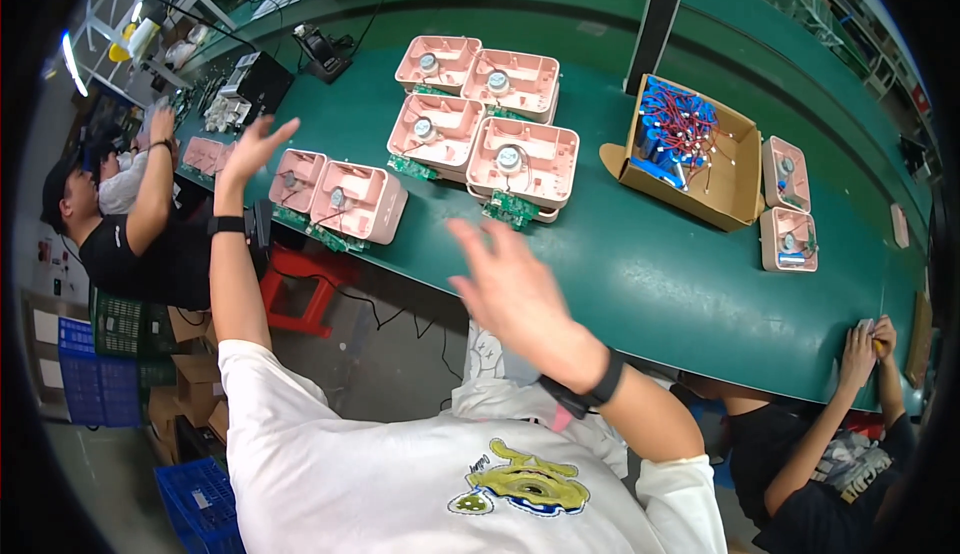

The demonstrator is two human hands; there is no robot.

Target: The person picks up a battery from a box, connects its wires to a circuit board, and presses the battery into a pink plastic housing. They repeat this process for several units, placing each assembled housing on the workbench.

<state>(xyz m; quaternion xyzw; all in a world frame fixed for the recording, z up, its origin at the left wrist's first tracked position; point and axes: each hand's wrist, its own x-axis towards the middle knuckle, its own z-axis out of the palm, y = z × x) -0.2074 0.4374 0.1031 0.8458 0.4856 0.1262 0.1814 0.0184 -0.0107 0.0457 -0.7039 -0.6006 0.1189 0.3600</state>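
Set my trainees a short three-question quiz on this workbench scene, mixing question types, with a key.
1. True or false: the person's right hand is gripping an object.

2. Multiple choice: how many open, pink plastic housings form the group directly beyond that hand?
A) two
B) four
C) seven

3. Fill the blank: the open, brown cardboard box holds blue cylinders with red ____.

Key:
1. False; it is empty.
2. B.
3. Wires.

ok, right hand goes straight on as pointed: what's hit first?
Probably the green circuit board beside a pink housing, ahead-left of the right hand; height is unclear, so it may pass above.
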